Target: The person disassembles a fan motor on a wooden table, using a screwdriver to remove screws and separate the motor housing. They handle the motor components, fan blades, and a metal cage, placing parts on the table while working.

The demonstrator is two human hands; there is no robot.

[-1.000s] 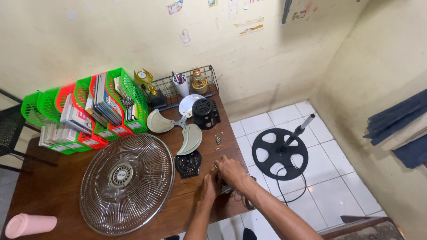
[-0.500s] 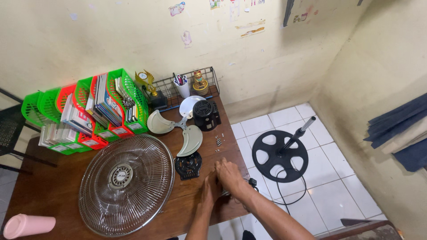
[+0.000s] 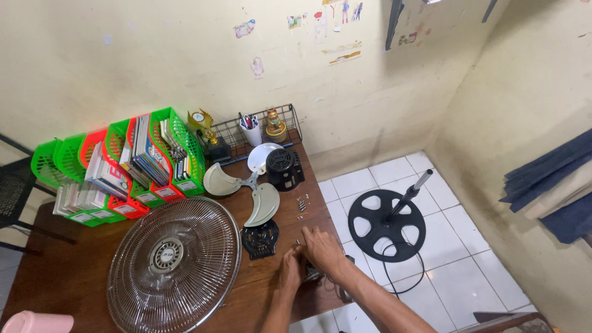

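At the near edge of the brown wooden table (image 3: 74, 271), a small dark part (image 3: 310, 273), mostly hidden, is covered by the left hand (image 3: 290, 271) and right hand (image 3: 320, 246), both curled over it; whether it is actually gripped cannot be told. It is judged rigid and light, best pinched by its edges. Beyond lie a black round plastic fan piece (image 3: 259, 238), small loose metal screws (image 3: 301, 203) and a cream three-bladed fan propeller (image 3: 246, 185).

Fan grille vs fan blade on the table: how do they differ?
The fan grille is a round wire cage, shiny metal, see-through; the fan blade is solid pale plastic with three lobes. The fan grille is clearly larger and overhangs the near table edge; the fan blade lies farther back, beside the black motor cover. Both lie flat, untouched by the left hand or right hand.
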